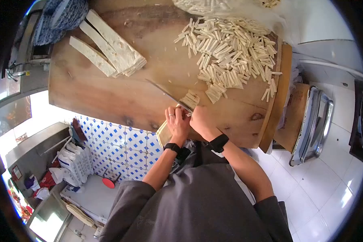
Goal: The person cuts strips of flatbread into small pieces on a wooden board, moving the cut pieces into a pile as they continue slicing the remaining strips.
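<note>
My right hand is closed round the handle of a knife, whose long thin blade points up and left across the wooden board. The handle is mostly hidden in my fist. Beside it, my left hand has its fingers curled down on a stack of flatbread strips, which sticks out beyond the board's near edge. Just past the blade lie freshly cut pieces. A large heap of short cut flatbread sticks spreads over the right side. Longer uncut flatbread strips rest at the upper left.
The wooden board has a raised edge strip on its right. A clear plastic bag of cut sticks sits at the far side. Blue-grey knitted cloth lies at the far left corner. Metal trays stand to the right.
</note>
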`<state>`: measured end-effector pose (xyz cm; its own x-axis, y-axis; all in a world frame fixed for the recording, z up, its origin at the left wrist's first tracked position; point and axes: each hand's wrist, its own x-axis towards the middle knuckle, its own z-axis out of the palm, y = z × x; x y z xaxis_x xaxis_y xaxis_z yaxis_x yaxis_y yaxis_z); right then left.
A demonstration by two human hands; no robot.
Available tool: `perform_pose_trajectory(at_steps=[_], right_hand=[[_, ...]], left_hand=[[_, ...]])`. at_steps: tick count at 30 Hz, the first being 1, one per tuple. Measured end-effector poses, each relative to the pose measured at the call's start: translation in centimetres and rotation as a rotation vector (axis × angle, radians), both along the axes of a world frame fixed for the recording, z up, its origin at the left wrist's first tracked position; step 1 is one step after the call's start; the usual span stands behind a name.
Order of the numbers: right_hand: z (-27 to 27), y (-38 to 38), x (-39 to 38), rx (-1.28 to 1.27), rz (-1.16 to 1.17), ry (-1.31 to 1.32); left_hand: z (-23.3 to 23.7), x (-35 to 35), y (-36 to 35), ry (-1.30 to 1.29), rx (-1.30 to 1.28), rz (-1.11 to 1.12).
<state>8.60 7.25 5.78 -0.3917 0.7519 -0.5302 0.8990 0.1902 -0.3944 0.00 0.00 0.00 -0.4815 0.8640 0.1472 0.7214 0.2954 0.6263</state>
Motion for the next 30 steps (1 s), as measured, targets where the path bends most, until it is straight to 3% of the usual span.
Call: perform_pose_trajectory(at_steps=[2,3,8,16,30], right_hand=[[-0.8,0.8,-1.0,0.115,-0.016,0.063],[3.2,-4.4,3.2,-0.007,-0.024,0.014],[5.4,-4.9,6.0,0.004,-0.07,0.005],[8.0,-5.8,8.2,-0.025,-0.041,-0.055],[7.9,-4.5,7.0,-0.159,-0.082,-0.089]], left_hand=[[-1.2,-1.7,1.7,0.024,0.063,-0.016],[2.7,2.2,-3.7,-0.025,-0.059,-0.023],[1.2,1.3,-0.8,0.094,0.062,-0.002],[1.1,1.2,-1.3,0.094,-0.02,-0.027],[1.4,1.1,-1.3,0.036,-0.005,-0.039]])
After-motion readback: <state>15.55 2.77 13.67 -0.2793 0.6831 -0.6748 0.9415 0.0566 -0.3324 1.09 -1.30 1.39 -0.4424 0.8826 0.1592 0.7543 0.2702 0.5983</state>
